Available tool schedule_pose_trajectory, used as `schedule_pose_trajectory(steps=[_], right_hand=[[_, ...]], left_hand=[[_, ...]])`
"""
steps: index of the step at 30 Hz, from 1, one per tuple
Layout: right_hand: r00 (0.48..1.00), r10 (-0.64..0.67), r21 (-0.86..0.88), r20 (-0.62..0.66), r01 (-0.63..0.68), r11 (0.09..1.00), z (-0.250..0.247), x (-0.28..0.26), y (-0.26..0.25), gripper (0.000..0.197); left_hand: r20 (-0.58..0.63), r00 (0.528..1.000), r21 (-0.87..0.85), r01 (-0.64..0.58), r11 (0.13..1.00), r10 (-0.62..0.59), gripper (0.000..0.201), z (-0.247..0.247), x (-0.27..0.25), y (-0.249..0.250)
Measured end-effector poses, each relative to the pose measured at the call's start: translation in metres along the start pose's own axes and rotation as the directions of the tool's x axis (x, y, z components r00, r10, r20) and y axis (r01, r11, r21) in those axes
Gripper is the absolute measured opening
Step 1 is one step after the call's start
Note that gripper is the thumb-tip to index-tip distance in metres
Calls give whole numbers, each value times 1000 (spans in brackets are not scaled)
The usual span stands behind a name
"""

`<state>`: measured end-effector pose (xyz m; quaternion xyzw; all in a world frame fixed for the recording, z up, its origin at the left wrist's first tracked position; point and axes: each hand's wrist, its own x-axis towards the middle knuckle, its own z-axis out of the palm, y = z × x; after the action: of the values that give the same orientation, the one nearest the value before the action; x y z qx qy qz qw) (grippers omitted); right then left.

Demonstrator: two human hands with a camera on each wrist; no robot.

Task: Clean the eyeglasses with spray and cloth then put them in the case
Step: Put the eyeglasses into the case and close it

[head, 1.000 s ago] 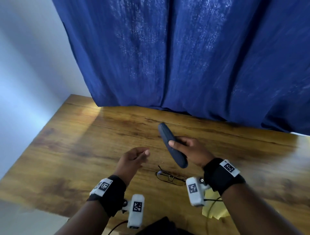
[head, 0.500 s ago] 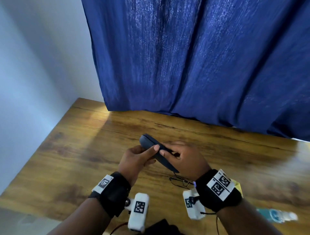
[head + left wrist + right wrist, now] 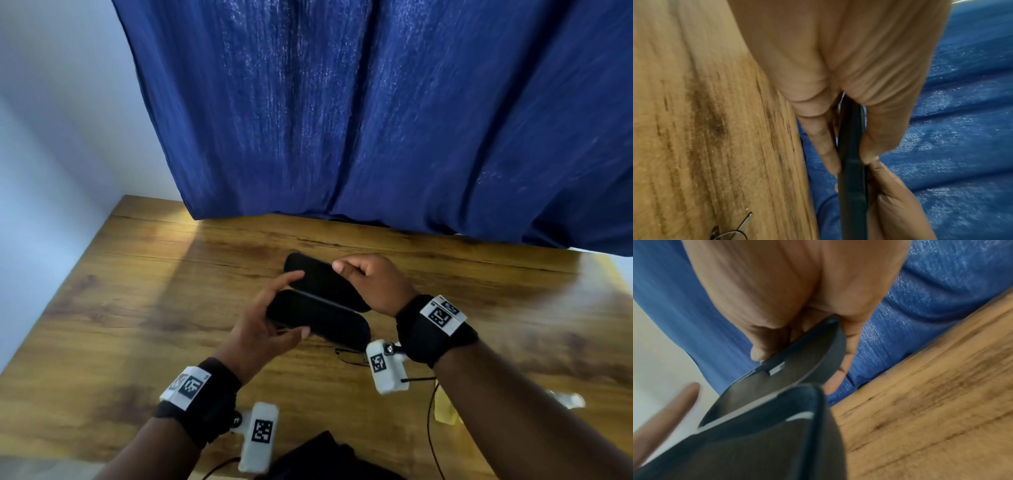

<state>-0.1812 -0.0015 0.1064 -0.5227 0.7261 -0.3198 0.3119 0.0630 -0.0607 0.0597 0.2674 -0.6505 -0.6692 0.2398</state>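
A dark eyeglass case [image 3: 318, 318] hangs open above the wooden table [image 3: 137, 308], its two halves spread apart. My left hand [image 3: 301, 303] grips the near half between thumb and fingers. My right hand [image 3: 346, 270] pinches the rim of the far half, the lid [image 3: 322, 281]. The left wrist view shows the case [image 3: 852, 178] edge-on between both hands. In the right wrist view the case [image 3: 777, 402] shows its dark lining with nothing in it. Thin black-framed eyeglasses [image 3: 349, 354] lie on the table under the case, partly hidden; a corner of the eyeglasses [image 3: 729, 233] also shows.
A yellow cloth [image 3: 443, 414] lies under my right forearm, and a blurred spray bottle [image 3: 565, 399] lies further right. Dark fabric [image 3: 325, 455] sits at the table's near edge. A blue curtain [image 3: 376, 120] hangs along the far edge; a white wall stands at the left.
The shut case was in my right hand alone; my left hand came in and took hold, and the two hands have pulled the case open.
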Motion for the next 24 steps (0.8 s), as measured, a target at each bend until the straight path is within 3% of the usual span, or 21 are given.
schedule_pose_trajectory(steps=[2,5,7,10,15,19,24], right_hand=[[998,1,40,62,-4,999,-1,2,8,29],[999,14,98,-36,-10,995,-9,-1,31,24],[996,63,9,-61,-62,998,-16,-9,54,19],[987,148,-216,65,-131,967,-17,-30,90,16],[956,152,-483,253,-11,875,1,-54,121,19],[945,133,-581,298,69,811,15,-62,119,25],[926,171,-737,337,147,659,36,-71,113,26]], left_hand=[[-16,999,18,47,999,-47,93,2,-1,-2],[-131,988,21,80,997,-76,104,4,-5,-8],[-221,974,60,75,995,-60,108,5,-9,-13],[-333,940,76,106,991,-75,114,7,-17,-18],[-427,901,120,142,983,-78,115,14,-28,-23],[-445,893,126,145,981,-74,114,19,-37,-27],[-455,889,146,139,979,-58,113,24,-43,-23]])
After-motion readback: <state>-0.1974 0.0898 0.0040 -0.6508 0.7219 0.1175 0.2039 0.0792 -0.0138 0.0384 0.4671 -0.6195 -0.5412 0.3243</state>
